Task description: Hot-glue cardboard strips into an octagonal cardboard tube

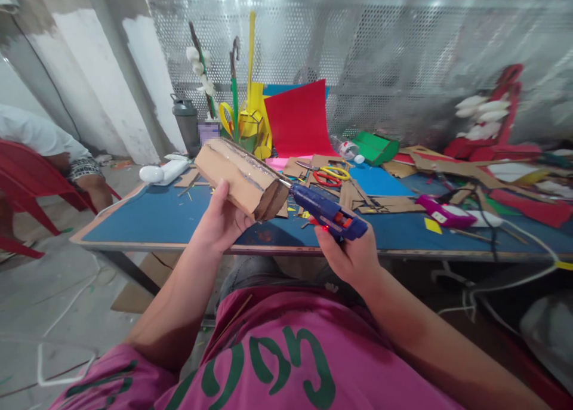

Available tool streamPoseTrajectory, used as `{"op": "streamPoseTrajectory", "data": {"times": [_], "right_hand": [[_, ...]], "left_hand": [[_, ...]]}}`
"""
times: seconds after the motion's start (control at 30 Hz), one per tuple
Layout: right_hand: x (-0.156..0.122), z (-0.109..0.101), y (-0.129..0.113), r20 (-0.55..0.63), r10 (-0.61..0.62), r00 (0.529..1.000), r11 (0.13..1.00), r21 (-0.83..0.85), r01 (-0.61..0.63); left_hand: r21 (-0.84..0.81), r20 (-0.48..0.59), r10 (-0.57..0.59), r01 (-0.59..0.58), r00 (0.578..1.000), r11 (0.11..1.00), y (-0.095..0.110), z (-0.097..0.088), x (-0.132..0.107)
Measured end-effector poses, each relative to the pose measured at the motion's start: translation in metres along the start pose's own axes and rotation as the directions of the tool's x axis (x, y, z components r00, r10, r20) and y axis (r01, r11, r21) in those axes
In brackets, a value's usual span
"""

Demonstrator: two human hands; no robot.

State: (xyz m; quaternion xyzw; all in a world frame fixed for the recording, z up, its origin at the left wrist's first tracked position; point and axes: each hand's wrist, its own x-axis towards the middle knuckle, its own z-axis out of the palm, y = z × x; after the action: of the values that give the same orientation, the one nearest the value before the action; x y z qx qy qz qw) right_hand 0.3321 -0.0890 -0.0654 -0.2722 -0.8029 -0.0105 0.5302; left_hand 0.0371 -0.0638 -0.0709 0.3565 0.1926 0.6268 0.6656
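While the left hand (222, 216) grips the cardboard block (242, 177) over the table's (152, 219) near edge, the right hand (349, 255) clasps the glue gun (329, 213), nozzle at the block's end; a slow, steady squeeze seems best.

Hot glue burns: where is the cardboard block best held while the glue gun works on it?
Around its middle, from underneath, as the left hand does. The cardboard block is long and tilted, and the glue gun in the right hand meets its near end, so grip away from there.
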Motion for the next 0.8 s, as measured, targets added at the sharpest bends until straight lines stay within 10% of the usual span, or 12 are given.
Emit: {"op": "streamPoseTrajectory", "data": {"times": [0.8], "right_hand": [[-0.0034,0.0022,0.002,-0.053,-0.076,0.996,0.997,-0.02,0.075]], "left_hand": [[-0.013,-0.008,0.019,-0.019,1.0,1.0,0.0009,0.0037,-0.0009]]}}
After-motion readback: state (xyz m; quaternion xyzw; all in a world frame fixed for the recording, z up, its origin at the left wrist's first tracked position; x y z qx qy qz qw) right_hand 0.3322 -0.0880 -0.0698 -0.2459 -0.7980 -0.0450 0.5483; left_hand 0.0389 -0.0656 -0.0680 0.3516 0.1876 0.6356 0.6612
